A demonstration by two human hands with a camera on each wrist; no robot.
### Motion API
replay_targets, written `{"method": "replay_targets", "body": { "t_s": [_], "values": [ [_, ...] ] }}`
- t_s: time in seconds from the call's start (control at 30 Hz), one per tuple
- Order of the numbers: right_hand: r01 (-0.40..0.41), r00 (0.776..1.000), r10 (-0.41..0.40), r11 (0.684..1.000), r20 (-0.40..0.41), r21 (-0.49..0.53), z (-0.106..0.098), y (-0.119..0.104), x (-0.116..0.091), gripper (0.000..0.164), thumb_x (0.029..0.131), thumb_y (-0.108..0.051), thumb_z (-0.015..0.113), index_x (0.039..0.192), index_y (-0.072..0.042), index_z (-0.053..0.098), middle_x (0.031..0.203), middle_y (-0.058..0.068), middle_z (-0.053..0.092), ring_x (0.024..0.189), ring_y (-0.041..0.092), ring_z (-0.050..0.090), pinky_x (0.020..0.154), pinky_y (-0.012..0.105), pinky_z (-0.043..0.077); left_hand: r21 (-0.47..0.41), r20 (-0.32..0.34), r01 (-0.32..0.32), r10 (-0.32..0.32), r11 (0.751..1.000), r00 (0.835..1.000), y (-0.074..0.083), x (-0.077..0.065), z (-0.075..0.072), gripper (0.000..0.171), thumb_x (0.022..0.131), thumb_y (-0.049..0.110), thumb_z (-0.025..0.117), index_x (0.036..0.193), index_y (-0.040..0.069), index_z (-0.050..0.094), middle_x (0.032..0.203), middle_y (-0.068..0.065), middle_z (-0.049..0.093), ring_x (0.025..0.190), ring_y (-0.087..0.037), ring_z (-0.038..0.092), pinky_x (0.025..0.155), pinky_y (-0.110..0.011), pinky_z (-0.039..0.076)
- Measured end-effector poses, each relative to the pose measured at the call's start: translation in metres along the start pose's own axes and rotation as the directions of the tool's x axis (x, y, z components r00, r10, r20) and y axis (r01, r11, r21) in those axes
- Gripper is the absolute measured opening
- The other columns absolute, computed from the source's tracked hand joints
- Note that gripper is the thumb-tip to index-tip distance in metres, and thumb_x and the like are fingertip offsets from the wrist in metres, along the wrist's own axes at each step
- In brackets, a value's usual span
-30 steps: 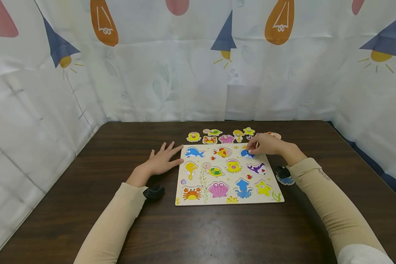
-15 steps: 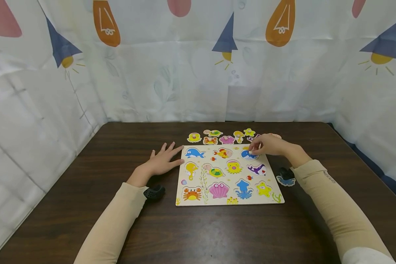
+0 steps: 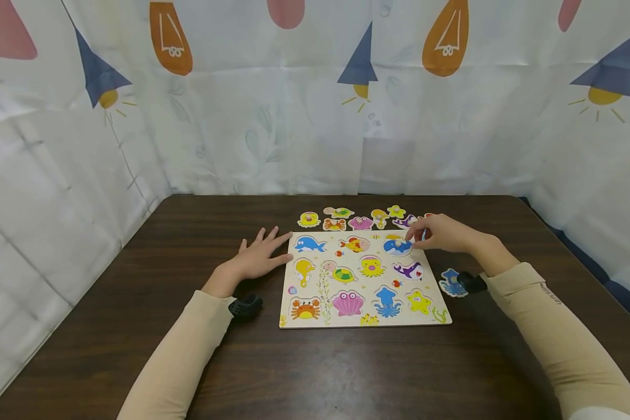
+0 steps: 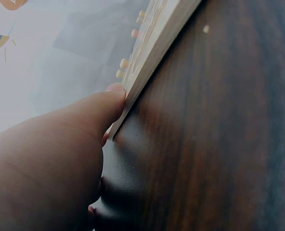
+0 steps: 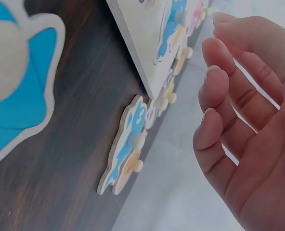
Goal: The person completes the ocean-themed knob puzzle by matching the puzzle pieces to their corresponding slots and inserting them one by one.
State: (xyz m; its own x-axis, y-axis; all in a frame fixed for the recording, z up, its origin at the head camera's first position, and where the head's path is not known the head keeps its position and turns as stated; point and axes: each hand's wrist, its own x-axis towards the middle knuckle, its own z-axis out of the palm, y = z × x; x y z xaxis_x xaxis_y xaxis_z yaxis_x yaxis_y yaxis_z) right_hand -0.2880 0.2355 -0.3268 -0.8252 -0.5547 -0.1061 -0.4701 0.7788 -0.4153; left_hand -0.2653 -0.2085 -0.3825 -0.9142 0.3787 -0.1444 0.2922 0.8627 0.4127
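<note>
A pale wooden puzzle board (image 3: pixel 357 324) with sea-animal pictures lies on the table. My left hand (image 3: pixel 253 259) is spread flat beside it, fingertips at its left edge; the left wrist view has the thumb (image 4: pixel 114 96) against the board's side. In the upper right recess sits a blue whale puzzle piece (image 3: pixel 394 249) with a small knob, a little askew. Just right of that piece, my right hand (image 3: pixel 446 233) hovers with loosely bent fingers. Its fingers hold nothing in the right wrist view, where a blue dolphin-like piece (image 5: pixel 133 126) lies on the table beyond the board corner.
Several knobbed pieces line the board's far side, among them a yellow octopus (image 3: pixel 308 219), a crab (image 3: pixel 334 224), a turtle (image 3: pixel 341 212) and a pink shell (image 3: pixel 360 223). A blue squid piece (image 3: pixel 451 286) lies right of the board, near the right wrist. A patterned curtain (image 3: pixel 304 128) hangs behind the table.
My right hand has let go of the whale piece's knob and drawn away to the right, uncovering the piece and more of the squid piece. The left hand stays put.
</note>
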Motion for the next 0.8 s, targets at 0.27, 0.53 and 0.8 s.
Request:
{"method": "replay_targets", "body": {
  "t_s": [0.27, 0.53, 0.8],
  "values": [
    [0.016, 1.0, -0.016, 1.0, 0.004, 0.02, -0.002, -0.002, -0.02, 0.018, 0.095, -0.011, 0.074, 0.113, -0.007, 0.076, 0.089, -0.003, 0.062, 0.084, 0.019, 0.057, 0.078, 0.037, 0.053, 0.006, 0.0, -0.002, 0.002, 1.0, 1.0, 0.0, 0.001, 0.0, 0.075, 0.105, 0.055, 0.049, 0.166, 0.022, 0.022, 0.17, -0.019, 0.006, 0.154, -0.047, -0.005, 0.111, -0.077, -0.004],
    [0.037, 0.999, -0.038, 0.999, 0.011, 0.036, -0.002, -0.004, -0.037, 0.013, 0.095, -0.011, 0.075, 0.107, -0.007, 0.076, 0.088, -0.006, 0.064, 0.078, 0.014, 0.055, 0.072, 0.03, 0.054, 0.012, 0.0, 0.004, -0.004, 1.0, 1.0, -0.001, 0.001, 0.001, 0.075, 0.105, 0.056, 0.048, 0.166, 0.022, 0.021, 0.17, -0.019, 0.005, 0.154, -0.047, -0.005, 0.111, -0.077, -0.004],
    [0.012, 0.996, -0.021, 0.995, 0.086, 0.101, -0.001, 0.001, -0.055, 0.011, 0.096, -0.012, 0.073, 0.106, -0.008, 0.076, 0.094, -0.005, 0.068, 0.079, 0.014, 0.058, 0.071, 0.028, 0.054, 0.005, 0.001, 0.003, -0.003, 1.0, 1.0, -0.001, 0.001, 0.001, 0.075, 0.105, 0.056, 0.049, 0.166, 0.022, 0.021, 0.17, -0.018, 0.005, 0.154, -0.046, -0.006, 0.112, -0.076, -0.005]
  ]
}}
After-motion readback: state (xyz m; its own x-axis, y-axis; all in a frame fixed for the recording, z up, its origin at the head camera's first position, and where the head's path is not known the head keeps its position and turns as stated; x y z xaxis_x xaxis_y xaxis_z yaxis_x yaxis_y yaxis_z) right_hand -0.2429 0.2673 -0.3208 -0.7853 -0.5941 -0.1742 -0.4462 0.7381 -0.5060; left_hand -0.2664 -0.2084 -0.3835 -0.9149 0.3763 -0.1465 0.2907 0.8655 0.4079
